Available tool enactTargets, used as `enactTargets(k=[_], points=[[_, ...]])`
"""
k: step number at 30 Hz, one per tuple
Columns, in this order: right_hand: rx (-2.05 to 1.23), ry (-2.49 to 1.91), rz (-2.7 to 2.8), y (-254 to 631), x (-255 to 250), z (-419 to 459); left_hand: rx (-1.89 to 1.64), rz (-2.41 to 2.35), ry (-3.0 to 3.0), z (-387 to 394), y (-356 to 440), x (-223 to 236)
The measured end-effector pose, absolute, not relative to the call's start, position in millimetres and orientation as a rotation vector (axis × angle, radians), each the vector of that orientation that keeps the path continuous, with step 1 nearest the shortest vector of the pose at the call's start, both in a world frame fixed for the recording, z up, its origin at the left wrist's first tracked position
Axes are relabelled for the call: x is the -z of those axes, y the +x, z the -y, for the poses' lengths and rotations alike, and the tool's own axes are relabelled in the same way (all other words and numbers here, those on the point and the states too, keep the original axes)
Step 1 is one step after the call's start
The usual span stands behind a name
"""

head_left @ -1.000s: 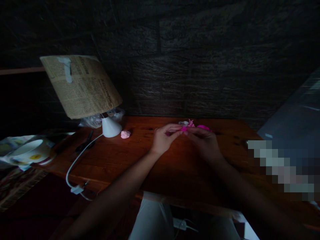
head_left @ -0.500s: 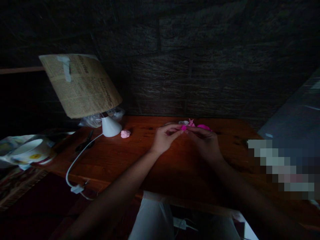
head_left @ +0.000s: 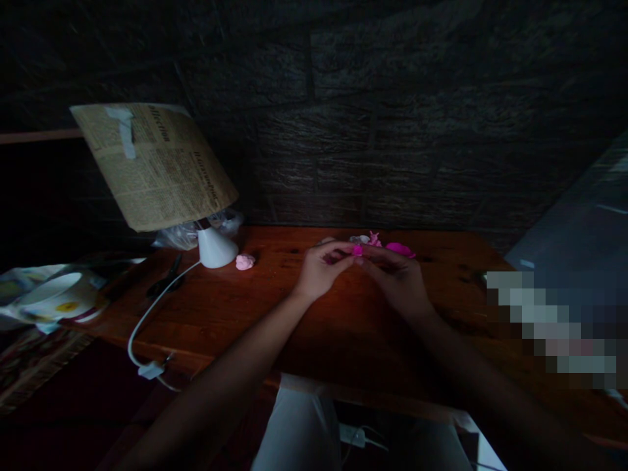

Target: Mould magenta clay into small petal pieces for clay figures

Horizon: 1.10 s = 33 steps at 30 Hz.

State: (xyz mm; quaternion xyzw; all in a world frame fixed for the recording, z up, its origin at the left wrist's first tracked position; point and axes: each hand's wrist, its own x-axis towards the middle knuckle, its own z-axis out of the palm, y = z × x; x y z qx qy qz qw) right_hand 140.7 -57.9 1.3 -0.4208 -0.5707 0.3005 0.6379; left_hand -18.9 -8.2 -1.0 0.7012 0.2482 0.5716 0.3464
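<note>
Left hand (head_left: 316, 269), right hand (head_left: 405, 280): both grips pinching small blocky bright-pink lump (head_left: 358, 250) over brown wooden counter (head_left: 235, 304). Lump too small to tell long axis or pointing direction.

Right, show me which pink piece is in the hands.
The small magenta piece, pinched between left hand and right hand; others, like the pale pink lump, rest on the table.

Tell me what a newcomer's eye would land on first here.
Probably the lamp, its shade covered in newspaper print, standing toward the left of the wooden table. Next, the small bright pink piece between the fingertips of the left hand and right hand, near the middle. A pale pink lump sits just right of the lamp's white base.
</note>
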Motion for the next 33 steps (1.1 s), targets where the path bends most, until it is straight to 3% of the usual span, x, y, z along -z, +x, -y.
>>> enactTargets(k=[33], points=[[-0.817,-0.89,1.246,141.7,-4.2,57.3,-1.391,-0.731,1.799,11.6,-17.6,0.6]])
